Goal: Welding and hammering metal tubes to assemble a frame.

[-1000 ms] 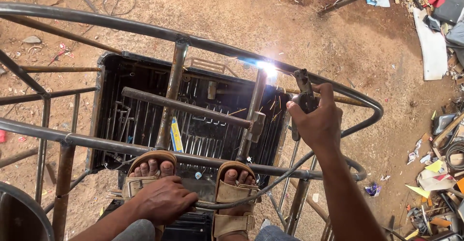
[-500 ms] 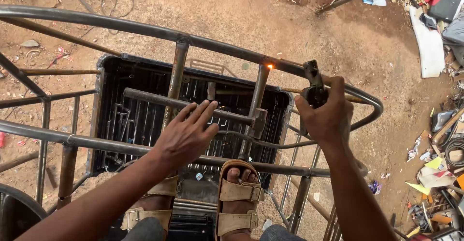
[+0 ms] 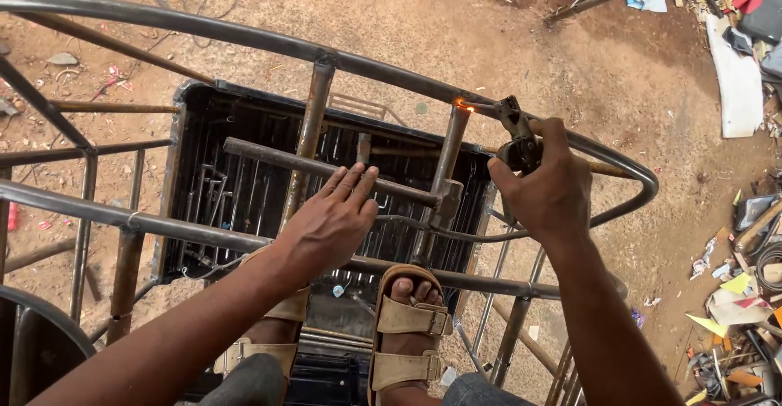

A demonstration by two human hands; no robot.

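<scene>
A welding joint on a curved metal frame, seen from above by the head camera.

In the head view, a welding electrode holder [image 3: 515,139] is gripped in the right hand [image 3: 547,188], the fingers closed tightly around its handle. Its rod is pointed left to a small orange glow [image 3: 463,105] at the top of an upright rusty post [image 3: 444,170], just where the post meets the curved top rail [image 3: 244,38]. The left hand [image 3: 330,223] is held flat with the fingers straight and close together, the fingertips touching a horizontal rusty bar [image 3: 301,163]; nothing is grasped. A black metal tray [image 3: 181,186] is seen below the frame on bare brown earth. Two feet in tan sandals [image 3: 407,333] are placed on the frame beneath the hands. Scattered scraps and litter [image 3: 733,308] are seen at the right edge.
</scene>
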